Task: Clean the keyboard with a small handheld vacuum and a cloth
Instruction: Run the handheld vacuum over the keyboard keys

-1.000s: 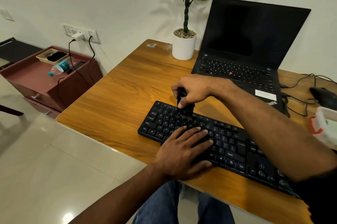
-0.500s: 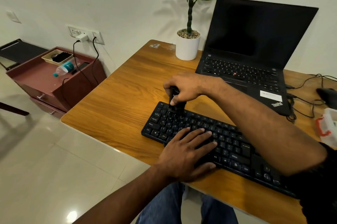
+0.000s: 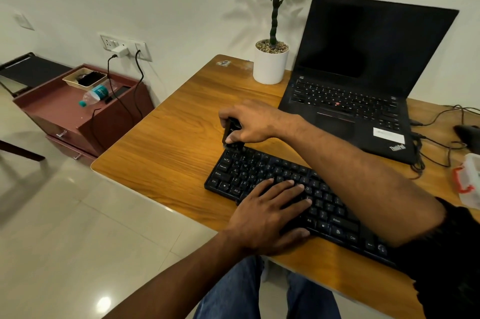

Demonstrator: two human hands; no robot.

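The right hand [image 3: 250, 123] grips what looks like the vacuum [image 3: 232, 134] at the keyboard's [image 3: 262, 168] far-left corner, its rows running rightward under the flat left hand [image 3: 270, 212].

Keyboard [image 3: 262, 173] on the desk [image 3: 166, 147], laptop [image 3: 358, 100] behind it, potted plant [image 3: 270, 64] left of laptop.

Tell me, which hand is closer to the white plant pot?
The right hand, gripping the small vacuum at the keyboard's far-left corner, is closer to the plant pot. The left hand rests flat on the near keys, farther away.
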